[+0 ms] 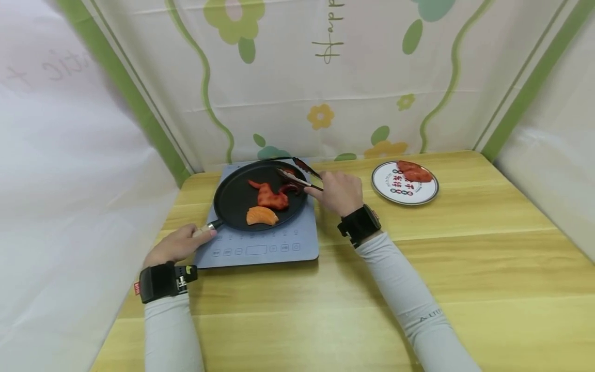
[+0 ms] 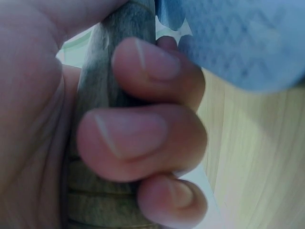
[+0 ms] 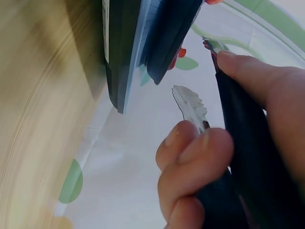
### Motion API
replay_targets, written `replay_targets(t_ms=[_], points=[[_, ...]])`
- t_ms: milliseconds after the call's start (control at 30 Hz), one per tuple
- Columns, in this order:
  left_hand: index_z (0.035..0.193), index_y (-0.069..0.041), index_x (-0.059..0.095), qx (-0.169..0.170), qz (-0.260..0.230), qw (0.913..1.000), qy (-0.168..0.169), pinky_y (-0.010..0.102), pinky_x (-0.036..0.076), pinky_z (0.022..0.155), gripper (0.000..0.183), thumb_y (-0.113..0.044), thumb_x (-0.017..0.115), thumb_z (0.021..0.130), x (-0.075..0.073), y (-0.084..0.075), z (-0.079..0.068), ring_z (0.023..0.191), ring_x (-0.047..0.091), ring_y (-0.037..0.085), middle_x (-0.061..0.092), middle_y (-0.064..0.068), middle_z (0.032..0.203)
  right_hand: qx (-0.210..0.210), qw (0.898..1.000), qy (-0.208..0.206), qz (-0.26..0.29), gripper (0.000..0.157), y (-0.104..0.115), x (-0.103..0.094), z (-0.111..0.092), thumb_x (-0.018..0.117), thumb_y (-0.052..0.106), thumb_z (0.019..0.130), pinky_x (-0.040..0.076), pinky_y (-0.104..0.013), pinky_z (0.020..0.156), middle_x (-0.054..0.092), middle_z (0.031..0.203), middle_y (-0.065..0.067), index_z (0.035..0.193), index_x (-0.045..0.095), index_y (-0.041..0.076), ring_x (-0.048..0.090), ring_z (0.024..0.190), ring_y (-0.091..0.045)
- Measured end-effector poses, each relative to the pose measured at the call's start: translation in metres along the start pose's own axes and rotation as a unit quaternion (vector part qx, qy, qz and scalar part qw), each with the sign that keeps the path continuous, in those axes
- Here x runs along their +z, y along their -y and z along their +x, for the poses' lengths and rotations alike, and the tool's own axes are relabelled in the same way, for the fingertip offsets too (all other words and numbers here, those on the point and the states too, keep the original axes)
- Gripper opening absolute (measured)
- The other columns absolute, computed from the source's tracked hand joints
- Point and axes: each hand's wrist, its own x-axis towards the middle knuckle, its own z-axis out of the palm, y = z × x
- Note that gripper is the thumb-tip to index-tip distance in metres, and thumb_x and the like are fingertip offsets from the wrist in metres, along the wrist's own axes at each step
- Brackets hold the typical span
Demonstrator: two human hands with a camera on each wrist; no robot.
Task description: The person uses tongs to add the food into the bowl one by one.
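Note:
My left hand (image 1: 178, 243) grips the wooden handle (image 2: 102, 62) of a black frying pan (image 1: 234, 194), fingers curled round it. The pan sits on a pale blue induction cooker (image 1: 304, 245). Inside lie a reddish chicken wing (image 1: 269, 197), an orange salmon slice (image 1: 262, 216) and a dark red curled piece (image 1: 290, 188), its kind unclear. My right hand (image 1: 341, 191) holds tongs (image 3: 190, 105) with dark handles over the pan's right side, their arms spread apart. Something reddish shows by the tongs' tips, partly hidden, and I cannot tell whether they touch it.
Right of the cooker, a white plate (image 1: 383, 183) with a dark rim carries a reddish piece of meat (image 1: 413, 171). The wooden table (image 1: 344, 310) ends at a printed cloth (image 1: 279, 113) behind, and white cloth hangs on both sides.

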Motion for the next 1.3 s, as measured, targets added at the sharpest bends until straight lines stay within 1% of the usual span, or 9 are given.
replay_targets(t_ms=[100, 233, 600, 733, 900, 967, 1167, 1233, 1300], points=[[0.09, -0.005, 0.045, 0.001, -0.001, 1.0, 0.0, 0.034, 0.035, 0.059, 0.061, -0.067, 0.049, 0.088, -0.001, 0.0, 0.0, 0.069, 0.045, 0.022, 0.043, 0.006, 0.079, 0.005, 1.0, -0.006, -0.001, 0.056, -0.004, -0.001, -0.002, 0.057, 0.07, 0.08, 0.032, -0.036, 0.041, 0.046, 0.056, 0.0, 0.094, 0.064, 0.016, 0.044, 0.047, -0.018], [0.088, -0.005, 0.044, 0.003, -0.008, 1.0, 0.0, 0.033, 0.034, 0.058, 0.061, -0.065, 0.05, 0.089, -0.001, 0.0, -0.001, 0.068, 0.045, 0.022, 0.042, 0.006, 0.078, 0.008, 1.0, 0.001, -0.001, 0.057, -0.012, -0.003, -0.006, 0.055, 0.073, 0.08, 0.032, -0.036, 0.042, 0.048, 0.058, 0.0, 0.095, 0.064, 0.018, 0.045, 0.048, -0.019], [0.086, -0.005, 0.044, 0.009, -0.005, 0.9999, -0.004, 0.033, 0.034, 0.058, 0.06, -0.065, 0.05, 0.089, 0.002, 0.0, -0.003, 0.068, 0.044, 0.022, 0.041, 0.006, 0.076, 0.013, 1.0, 0.017, -0.009, 0.061, -0.023, -0.007, -0.015, 0.057, 0.073, 0.079, 0.033, -0.036, 0.041, 0.051, 0.063, -0.002, 0.102, 0.063, 0.017, 0.048, 0.05, -0.022], [0.086, -0.005, 0.045, 0.011, -0.004, 0.9999, -0.002, 0.033, 0.035, 0.059, 0.06, -0.065, 0.05, 0.089, 0.001, 0.001, -0.002, 0.071, 0.046, 0.022, 0.043, 0.006, 0.078, 0.016, 1.0, 0.02, -0.001, 0.061, -0.027, -0.011, -0.016, 0.056, 0.072, 0.079, 0.033, -0.036, 0.04, 0.051, 0.063, -0.002, 0.105, 0.063, 0.017, 0.048, 0.051, -0.022], [0.088, -0.005, 0.046, 0.009, -0.005, 0.9999, 0.006, 0.033, 0.036, 0.06, 0.061, -0.065, 0.05, 0.089, 0.0, 0.0, -0.002, 0.073, 0.047, 0.022, 0.044, 0.007, 0.079, 0.025, 1.0, 0.014, 0.004, 0.059, -0.037, -0.02, -0.018, 0.056, 0.073, 0.079, 0.033, -0.036, 0.04, 0.05, 0.062, -0.002, 0.098, 0.062, 0.018, 0.047, 0.05, -0.021], [0.089, -0.005, 0.046, 0.009, -0.004, 0.9999, 0.007, 0.034, 0.036, 0.061, 0.061, -0.065, 0.05, 0.089, 0.0, 0.0, -0.003, 0.074, 0.047, 0.022, 0.045, 0.007, 0.08, 0.03, 0.999, 0.019, 0.007, 0.059, -0.043, -0.023, -0.019, 0.054, 0.074, 0.079, 0.033, -0.037, 0.041, 0.05, 0.061, -0.001, 0.095, 0.061, 0.018, 0.047, 0.049, -0.021], [0.089, -0.005, 0.045, 0.009, -0.001, 0.9999, 0.005, 0.034, 0.035, 0.06, 0.06, -0.064, 0.049, 0.09, -0.001, -0.002, -0.004, 0.073, 0.046, 0.022, 0.043, 0.007, 0.079, 0.044, 0.999, 0.027, 0.015, 0.062, -0.057, -0.029, -0.017, 0.052, 0.077, 0.079, 0.034, -0.037, 0.044, 0.05, 0.06, -0.001, 0.093, 0.061, 0.017, 0.047, 0.049, -0.022], [0.089, -0.004, 0.045, 0.008, -0.001, 0.9999, 0.006, 0.034, 0.035, 0.06, 0.06, -0.064, 0.049, 0.09, -0.001, -0.002, -0.005, 0.072, 0.046, 0.022, 0.043, 0.007, 0.08, 0.049, 0.999, 0.021, 0.006, 0.061, -0.061, -0.03, -0.017, 0.052, 0.076, 0.079, 0.033, -0.038, 0.044, 0.048, 0.059, -0.001, 0.091, 0.06, 0.017, 0.046, 0.049, -0.022], [0.089, -0.005, 0.045, 0.004, -0.001, 1.0, 0.009, 0.034, 0.034, 0.06, 0.06, -0.065, 0.049, 0.09, -0.002, -0.002, -0.005, 0.072, 0.046, 0.022, 0.043, 0.007, 0.079, 0.055, 0.998, 0.019, -0.001, 0.061, -0.064, -0.031, -0.017, 0.054, 0.076, 0.078, 0.034, -0.038, 0.044, 0.047, 0.058, -0.001, 0.094, 0.062, 0.018, 0.046, 0.049, -0.022]])
